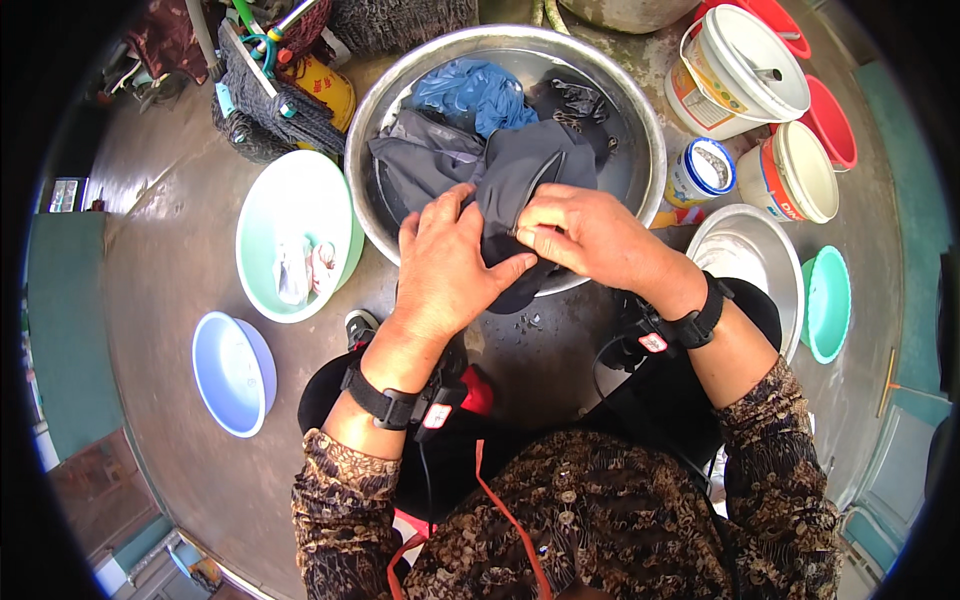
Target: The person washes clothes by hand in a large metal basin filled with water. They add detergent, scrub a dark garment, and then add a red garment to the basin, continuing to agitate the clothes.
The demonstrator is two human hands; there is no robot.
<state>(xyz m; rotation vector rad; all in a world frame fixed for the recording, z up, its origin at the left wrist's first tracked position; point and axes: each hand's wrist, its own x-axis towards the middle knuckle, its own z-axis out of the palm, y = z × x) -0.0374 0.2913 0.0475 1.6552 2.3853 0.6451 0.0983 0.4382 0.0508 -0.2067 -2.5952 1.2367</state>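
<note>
A large round metal basin [358, 154] holds water and wet clothes. A dark grey garment [517, 161] with a zipper [546, 171] hangs over its near rim. My right hand [589, 232] pinches the garment at the lower end of the zipper between thumb and fingers. My left hand [457, 259] lies on the cloth just to the left, its fingers spread over the near rim and its thumb pointing towards my right hand; whether it grips the cloth is hard to tell. Behind the grey garment a blue cloth [476, 94] and a black cloth [574, 101] lie in the water.
At the left stand a pale green basin [251, 247] with small light cloths inside and a blue-violet basin [234, 375]. Mops [277, 105] lean at the upper left. Lidded buckets [739, 64], a smaller metal basin [750, 247] and a green basin [825, 304] are at the right.
</note>
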